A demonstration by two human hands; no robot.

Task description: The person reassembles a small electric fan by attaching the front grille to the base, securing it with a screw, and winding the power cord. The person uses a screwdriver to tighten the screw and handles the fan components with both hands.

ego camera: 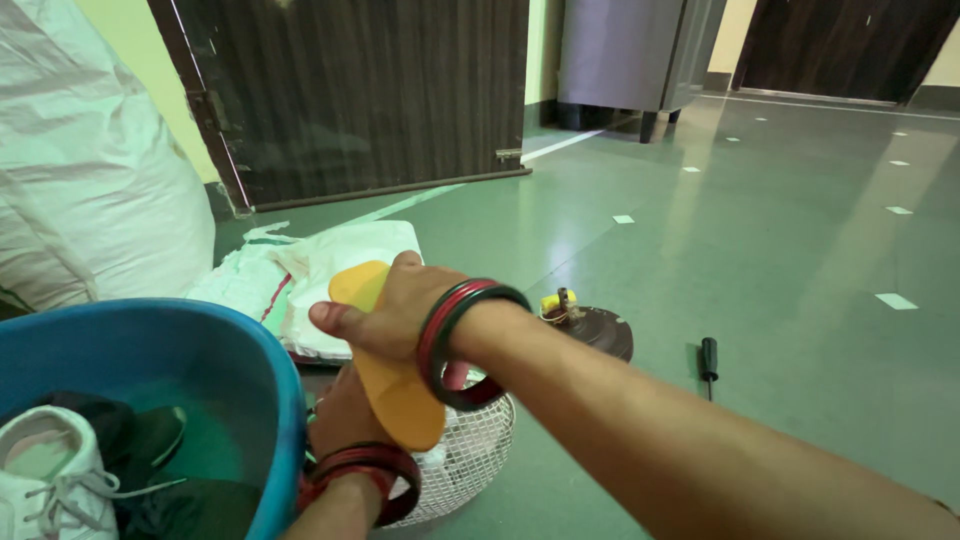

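While the fingers (335, 318) of the right hand (385, 310) closed around an orange insole (400, 395), the left hand (345, 415) gripped it from beneath; thin and bendy, it looked best held by its edges, beside a blue tub (255, 400) holding a white shoe (50, 470).

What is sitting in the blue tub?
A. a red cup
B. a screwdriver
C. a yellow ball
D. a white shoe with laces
D: a white laced shoe lies inside the blue tub, at its left; the screwdriver lies out on the green floor instead.
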